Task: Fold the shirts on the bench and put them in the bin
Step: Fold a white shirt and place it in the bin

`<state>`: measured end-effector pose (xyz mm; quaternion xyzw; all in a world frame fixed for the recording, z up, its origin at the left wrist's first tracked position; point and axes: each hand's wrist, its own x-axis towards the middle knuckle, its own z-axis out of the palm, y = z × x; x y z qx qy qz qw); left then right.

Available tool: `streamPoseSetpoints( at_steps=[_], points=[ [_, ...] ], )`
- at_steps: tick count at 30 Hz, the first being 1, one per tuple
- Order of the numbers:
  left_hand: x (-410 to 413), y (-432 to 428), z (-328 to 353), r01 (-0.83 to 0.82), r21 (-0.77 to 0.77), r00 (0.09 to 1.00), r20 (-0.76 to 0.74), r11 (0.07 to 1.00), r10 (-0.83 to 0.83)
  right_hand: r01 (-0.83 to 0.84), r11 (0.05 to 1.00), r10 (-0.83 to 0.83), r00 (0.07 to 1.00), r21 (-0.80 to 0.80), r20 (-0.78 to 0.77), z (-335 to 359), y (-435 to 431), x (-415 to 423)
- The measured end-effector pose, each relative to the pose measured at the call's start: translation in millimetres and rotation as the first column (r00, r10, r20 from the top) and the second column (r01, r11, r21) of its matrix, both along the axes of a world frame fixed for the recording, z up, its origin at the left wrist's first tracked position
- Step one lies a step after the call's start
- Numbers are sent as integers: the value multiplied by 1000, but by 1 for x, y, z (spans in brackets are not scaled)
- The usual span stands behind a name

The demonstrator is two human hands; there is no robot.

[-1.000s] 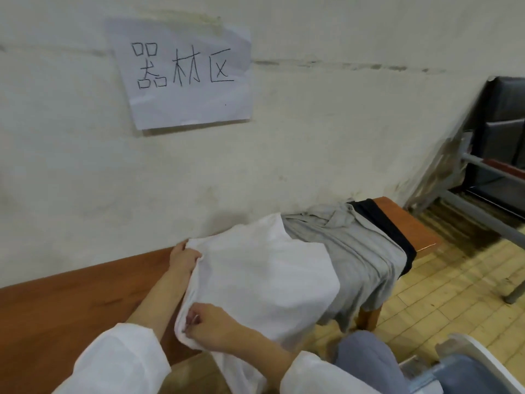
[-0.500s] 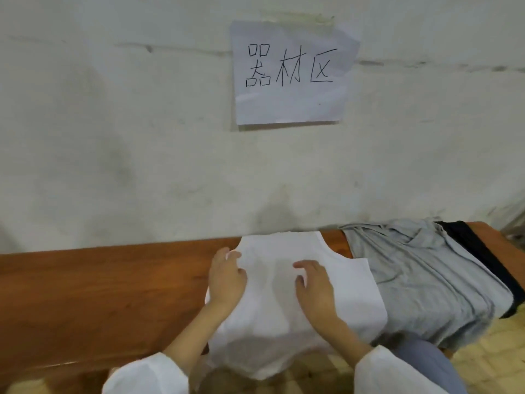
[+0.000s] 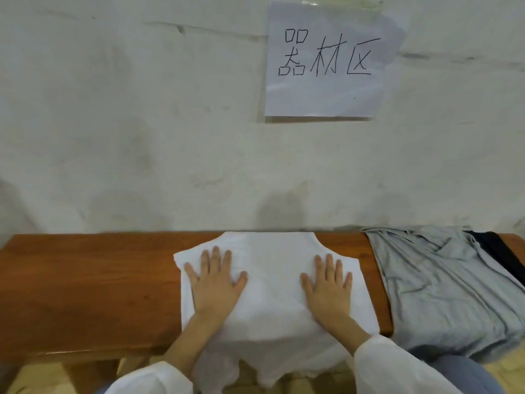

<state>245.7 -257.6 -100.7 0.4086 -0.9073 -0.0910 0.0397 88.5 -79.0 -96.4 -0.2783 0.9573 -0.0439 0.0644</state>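
Note:
A white shirt lies spread flat across the wooden bench, its lower part hanging over the front edge. My left hand presses flat on its left half, fingers straight and spread. My right hand presses flat on its right half in the same way. A crumpled grey shirt lies on the bench just to the right, draped over the front edge, with a dark garment beside it at the far right. No bin is in view.
The bench stands against a pale wall bearing a taped paper sign with handwritten characters. Bare bench surface stretches to the left of the white shirt. My knee in grey-blue fabric shows at the bottom right.
I pulled the white shirt off the grey one, laid it flat on the bench, and my hands slid apart from its middle to its sides. The view swung left.

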Motion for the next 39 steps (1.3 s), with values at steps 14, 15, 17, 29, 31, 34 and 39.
streamPoseSetpoints(
  at_steps=[14,15,17,29,31,34,39],
  points=[
    [-13,-10,25,-112,187,989,120,976,90,64,969,-56,998,-237,40,1,-4,-11],
    [-17,1,23,-120,200,988,120,972,97,92,967,-85,995,-238,43,2,6,-17],
    [-22,16,21,-130,201,989,91,971,113,96,979,-93,995,-182,22,1,21,-27],
    [-5,-55,6,207,15,969,134,978,-207,55,998,-55,998,18,12,-3,10,-50],
    [-6,-54,4,196,-10,977,84,981,-195,48,999,-48,999,16,10,-4,10,-51],
    [-6,-28,4,35,-110,996,-76,993,-43,54,998,-54,999,-11,-4,-5,11,-51],
    [-5,-1,-2,-46,0,999,23,999,46,-4,1000,4,1000,-18,-6,-5,13,-52]
  ],
)
